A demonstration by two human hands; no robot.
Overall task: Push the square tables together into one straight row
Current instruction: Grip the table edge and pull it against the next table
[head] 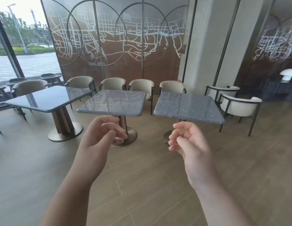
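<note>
Three square tables with dark grey stone tops stand on pedestal bases ahead of me, with gaps between them. The left table (49, 98) is turned at an angle. The middle table (114, 102) and the right table (187, 106) stand side by side, a narrow gap apart. My left hand (101, 136) is raised in front of the middle table's base, fingers loosely curled, holding nothing. My right hand (189, 144) hovers below the right table's near edge, fingers curled and apart, also empty. Neither hand touches a table.
Cream armchairs (142, 87) line the far side of the tables before a patterned wall screen (117, 38). Two more armchairs (239, 106) stand right of the right table. A pillar (207, 46) rises behind. Wood floor (142, 185) stretches between me and the tables.
</note>
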